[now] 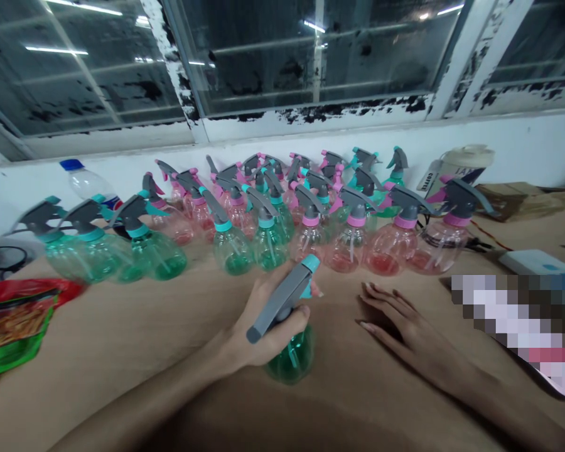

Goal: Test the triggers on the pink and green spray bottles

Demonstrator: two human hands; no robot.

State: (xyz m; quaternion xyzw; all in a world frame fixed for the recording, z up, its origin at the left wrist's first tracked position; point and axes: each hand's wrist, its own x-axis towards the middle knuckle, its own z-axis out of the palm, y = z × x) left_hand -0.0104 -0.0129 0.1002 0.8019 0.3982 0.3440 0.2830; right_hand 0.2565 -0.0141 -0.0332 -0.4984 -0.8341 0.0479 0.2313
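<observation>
My left hand (258, 326) is wrapped round the neck of a green spray bottle (292, 361) with a grey and teal trigger head. The bottle is at the front middle of the table, its nozzle pointing away from me, and part of it is hidden by my fingers. To its right, my right hand (400, 323) lies palm down with its fingers stretched out, holding nothing. Just beyond both hands stand several more spray bottles: green ones (235, 254) with teal collars at the left and middle, pink ones (388, 251) with pink collars at the right.
A red and green snack packet (19, 326) lies at the left edge. Behind the bottles are a clear bottle with a blue cap (87, 182) and a pale coffee cup (468, 164). At the right sit a brown package (518, 201), a white box (541, 262) and a blurred-out object (522, 333).
</observation>
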